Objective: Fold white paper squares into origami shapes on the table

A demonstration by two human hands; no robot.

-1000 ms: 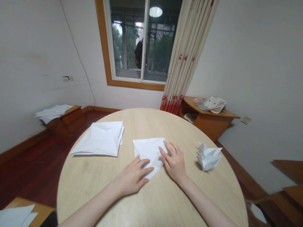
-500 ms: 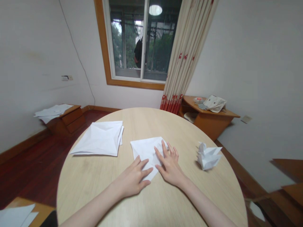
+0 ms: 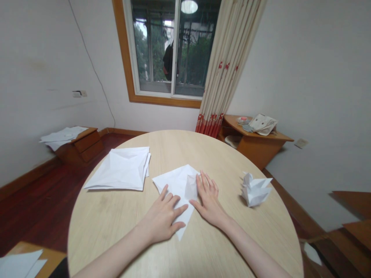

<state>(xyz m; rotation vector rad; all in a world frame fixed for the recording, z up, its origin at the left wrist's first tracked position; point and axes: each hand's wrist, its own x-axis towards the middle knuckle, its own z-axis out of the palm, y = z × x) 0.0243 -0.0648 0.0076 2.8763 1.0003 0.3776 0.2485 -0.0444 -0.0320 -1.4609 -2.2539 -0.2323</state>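
Note:
A white sheet of paper (image 3: 176, 178) lies in front of me, one corner pointing towards me. Its right side is folded inward, and a greyish flap (image 3: 191, 188) shows there. My left hand (image 3: 164, 216) rests on the lower left part of the sheet with fingers spread. Along the folded right edge lies my right hand (image 3: 209, 199), its fingers stretched out and the thumb on the paper. Both palms hide parts of the sheet. To the right stands a folded paper figure (image 3: 255, 190) with pointed tips.
A stack of creased white paper (image 3: 123, 170) sits on the left of the round wooden table (image 3: 185, 256). Beyond it are a low drawer unit (image 3: 87, 144) with papers and a corner cabinet (image 3: 257, 144) with a cloth bag (image 3: 263, 124). More sheets (image 3: 21, 264) lie at lower left.
The sheet has turned anticlockwise, its near corner now showing below my left hand. My right hand has slid slightly right to the folded edge, uncovering the flap.

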